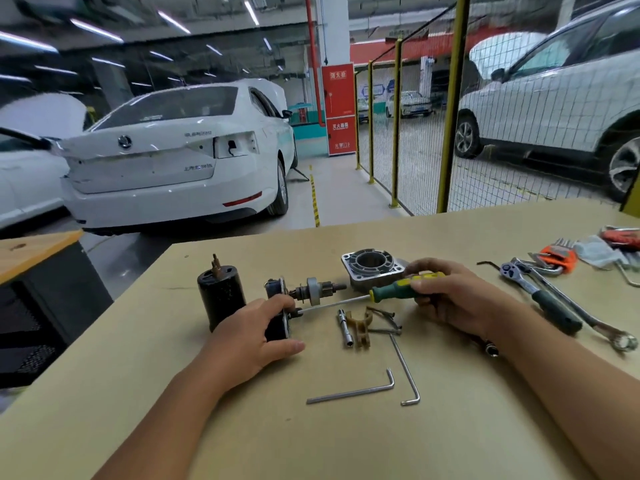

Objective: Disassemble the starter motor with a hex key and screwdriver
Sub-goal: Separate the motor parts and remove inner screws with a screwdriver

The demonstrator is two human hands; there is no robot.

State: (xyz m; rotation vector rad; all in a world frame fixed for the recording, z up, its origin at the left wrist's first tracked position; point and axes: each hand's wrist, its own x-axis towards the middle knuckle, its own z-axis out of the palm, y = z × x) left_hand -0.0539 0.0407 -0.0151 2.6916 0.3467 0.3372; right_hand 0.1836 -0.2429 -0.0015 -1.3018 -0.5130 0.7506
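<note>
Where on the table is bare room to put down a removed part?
Bare: near edge below the two hex keys, and far left before the black motor housing. Crowded: between both hands and around the ratchet wrench at right.

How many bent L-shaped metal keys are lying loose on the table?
3. One hex key lies nearest the person, another hex key just right of it, a dark one by the ratchet. More sit in the orange holder.
</note>
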